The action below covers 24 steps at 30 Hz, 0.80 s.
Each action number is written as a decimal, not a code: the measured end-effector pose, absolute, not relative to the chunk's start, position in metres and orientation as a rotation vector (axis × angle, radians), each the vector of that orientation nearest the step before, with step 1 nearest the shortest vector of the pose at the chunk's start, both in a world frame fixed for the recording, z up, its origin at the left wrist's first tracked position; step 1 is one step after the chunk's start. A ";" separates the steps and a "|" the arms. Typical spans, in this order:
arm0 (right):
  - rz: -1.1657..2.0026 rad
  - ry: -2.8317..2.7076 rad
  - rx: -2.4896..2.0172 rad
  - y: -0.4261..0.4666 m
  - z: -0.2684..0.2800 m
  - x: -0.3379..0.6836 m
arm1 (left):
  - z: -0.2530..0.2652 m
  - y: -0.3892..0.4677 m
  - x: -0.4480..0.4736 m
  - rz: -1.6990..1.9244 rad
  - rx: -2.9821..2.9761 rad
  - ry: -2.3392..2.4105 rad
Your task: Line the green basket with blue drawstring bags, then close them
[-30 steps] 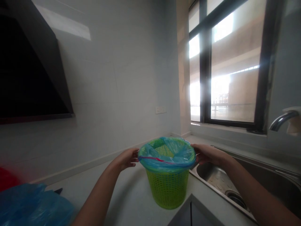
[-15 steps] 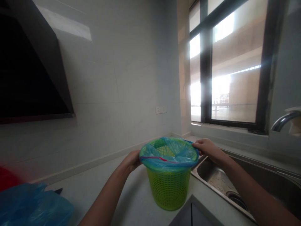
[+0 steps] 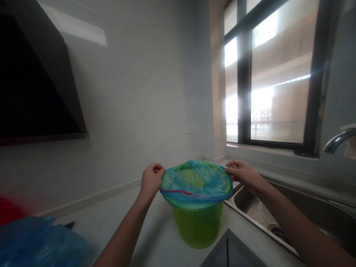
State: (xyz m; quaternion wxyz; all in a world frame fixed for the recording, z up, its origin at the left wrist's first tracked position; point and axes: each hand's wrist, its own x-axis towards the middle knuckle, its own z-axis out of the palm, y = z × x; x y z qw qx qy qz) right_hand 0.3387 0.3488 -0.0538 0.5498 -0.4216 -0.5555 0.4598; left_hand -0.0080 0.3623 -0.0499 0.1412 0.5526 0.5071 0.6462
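A green mesh plastic basket [image 3: 198, 226] stands upright on the pale countertop. Over its rim is folded a translucent blue garbage bag [image 3: 194, 200], with a red and purple drawstring along the front edge. My left hand [image 3: 151, 180] pinches the bag's edge at the left of the rim. On the opposite side, my right hand [image 3: 241, 173] has the bag's edge between thumb and fingers. The bag's lower part hangs inside the basket, partly hidden by the front wall.
A steel sink [image 3: 250, 211] with a faucet [image 3: 338, 142] lies at right, below a window. Crumpled blue plastic [image 3: 41, 241] and a red item [image 3: 9, 211] are at lower left. A grey panel [image 3: 229, 252] is at the front edge. A dark range hood [image 3: 36, 81] hangs upper left.
My left hand has risen from beside the rim and now pinches the bag's edge. The bag's left edge is pulled slightly left and up. My right hand has shifted only slightly.
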 end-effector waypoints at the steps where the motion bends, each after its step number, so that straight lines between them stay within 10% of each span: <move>1: 1.055 -1.310 -1.009 0.349 -0.054 0.338 | -0.047 0.359 -0.007 1.866 1.651 1.479; 24: 0.640 -1.437 -1.114 0.358 -0.070 0.321 | -0.018 0.336 -0.018 1.598 1.395 1.431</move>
